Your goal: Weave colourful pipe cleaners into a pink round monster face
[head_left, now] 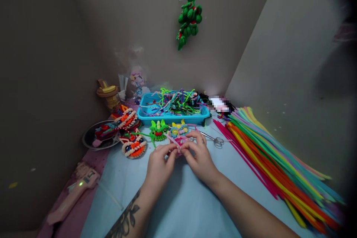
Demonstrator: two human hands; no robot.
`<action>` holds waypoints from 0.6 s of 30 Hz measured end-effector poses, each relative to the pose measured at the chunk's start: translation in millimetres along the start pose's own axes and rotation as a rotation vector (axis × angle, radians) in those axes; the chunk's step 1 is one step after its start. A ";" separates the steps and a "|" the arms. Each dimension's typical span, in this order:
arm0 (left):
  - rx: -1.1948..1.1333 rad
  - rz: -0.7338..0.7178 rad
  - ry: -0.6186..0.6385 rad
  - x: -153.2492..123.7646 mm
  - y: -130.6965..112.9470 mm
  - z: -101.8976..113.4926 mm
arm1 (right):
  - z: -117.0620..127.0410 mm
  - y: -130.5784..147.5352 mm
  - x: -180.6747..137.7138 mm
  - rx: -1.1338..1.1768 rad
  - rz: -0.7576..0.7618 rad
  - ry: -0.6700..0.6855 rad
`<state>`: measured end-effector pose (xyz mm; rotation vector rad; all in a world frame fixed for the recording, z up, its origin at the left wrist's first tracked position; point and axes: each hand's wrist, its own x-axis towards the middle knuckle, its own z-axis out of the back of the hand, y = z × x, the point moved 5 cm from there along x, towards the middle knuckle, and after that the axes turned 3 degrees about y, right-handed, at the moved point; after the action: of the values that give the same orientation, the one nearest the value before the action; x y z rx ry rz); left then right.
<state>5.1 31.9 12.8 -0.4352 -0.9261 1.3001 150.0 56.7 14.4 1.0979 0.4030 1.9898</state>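
Note:
Both hands meet over the middle of the blue tabletop, pinching a small pink pipe-cleaner piece [180,140] between them. My left hand [162,160] grips it from the left with thumb and forefinger, and light pink strands stick up near its fingertips. From the right, my right hand [201,158] pinches the same piece, its other fingers bent above. My fingers cover much of the piece. Just beyond it lie a green pipe-cleaner animal face [158,131] and a yellow-and-blue one [178,129]. A cream-and-orange face [134,145] sits to the left.
Behind is a blue tray [173,119] of pipe-cleaner scraps. Scissors [217,141] lie right of my hands, near a large bundle of coloured pipe cleaners [267,160]. At left are a metal plate [88,139], a pink glue gun [74,193] and a lidded cup [108,95].

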 end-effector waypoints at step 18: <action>-0.055 0.023 0.061 -5.1 -1.8 -9.1 | -5.4 -7.5 -1.0 -0.003 -0.093 0.012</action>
<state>13.4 28.6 7.1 -0.5265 -0.9097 1.2782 149.6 61.1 6.3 1.0473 0.4486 1.9154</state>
